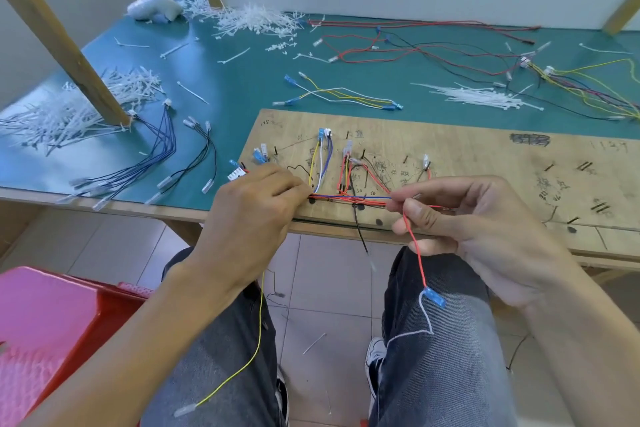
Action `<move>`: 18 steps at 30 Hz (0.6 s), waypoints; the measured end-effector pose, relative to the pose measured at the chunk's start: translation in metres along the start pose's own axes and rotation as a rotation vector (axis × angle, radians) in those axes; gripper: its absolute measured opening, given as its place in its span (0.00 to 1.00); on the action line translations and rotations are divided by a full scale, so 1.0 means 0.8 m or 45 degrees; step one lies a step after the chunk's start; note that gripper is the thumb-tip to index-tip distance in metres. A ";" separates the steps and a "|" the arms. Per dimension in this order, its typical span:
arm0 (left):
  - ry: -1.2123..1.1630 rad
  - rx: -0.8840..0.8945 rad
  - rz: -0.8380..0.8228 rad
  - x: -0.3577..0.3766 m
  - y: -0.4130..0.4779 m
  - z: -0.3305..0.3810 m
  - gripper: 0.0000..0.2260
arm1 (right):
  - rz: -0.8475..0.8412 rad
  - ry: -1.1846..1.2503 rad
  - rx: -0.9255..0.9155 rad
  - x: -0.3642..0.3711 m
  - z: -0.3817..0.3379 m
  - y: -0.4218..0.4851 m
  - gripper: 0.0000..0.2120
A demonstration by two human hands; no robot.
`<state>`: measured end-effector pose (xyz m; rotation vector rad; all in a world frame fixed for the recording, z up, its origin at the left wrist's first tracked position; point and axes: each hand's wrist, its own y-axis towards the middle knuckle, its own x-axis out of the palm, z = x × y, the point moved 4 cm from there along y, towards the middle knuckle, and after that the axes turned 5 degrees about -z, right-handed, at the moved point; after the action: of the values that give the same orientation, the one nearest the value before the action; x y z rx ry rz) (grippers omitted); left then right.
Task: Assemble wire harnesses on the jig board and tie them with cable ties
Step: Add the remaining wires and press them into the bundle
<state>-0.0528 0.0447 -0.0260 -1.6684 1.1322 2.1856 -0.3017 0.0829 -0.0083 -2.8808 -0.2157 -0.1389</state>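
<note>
Both grips closed: left hand (256, 211) steadies the wire bundle (349, 198) along the jig board's (485, 163) six-o'clock edge; at three o'clock, right hand (478, 218) pinches a red wire (417, 253), apparently for routing.

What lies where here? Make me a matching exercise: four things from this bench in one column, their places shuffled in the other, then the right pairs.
1. red wire
2. yellow wire
3. dark blue wires
4. neat cable-tie bunch

A. on the green mat, beyond the far edge of the jig board
B. pinched in the right hand, blue terminal dangling
C. hanging below the left hand toward the floor
D. on the green mat, left of the jig board

Pairs: 1-B, 2-C, 3-D, 4-A.
</note>
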 end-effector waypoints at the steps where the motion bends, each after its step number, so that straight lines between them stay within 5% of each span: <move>1: 0.002 -0.001 0.010 0.000 0.001 0.000 0.07 | 0.015 0.008 0.002 -0.001 0.001 0.000 0.09; 9: -0.008 0.016 0.187 0.003 -0.018 0.002 0.08 | 0.039 0.088 -0.004 -0.004 0.007 0.008 0.10; 18: 0.008 0.045 0.094 0.013 -0.019 0.005 0.09 | 0.054 0.103 -0.127 0.002 0.001 0.022 0.07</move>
<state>-0.0515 0.0547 -0.0414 -1.6453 1.2463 2.1915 -0.2971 0.0669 -0.0134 -2.9692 -0.1361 -0.2647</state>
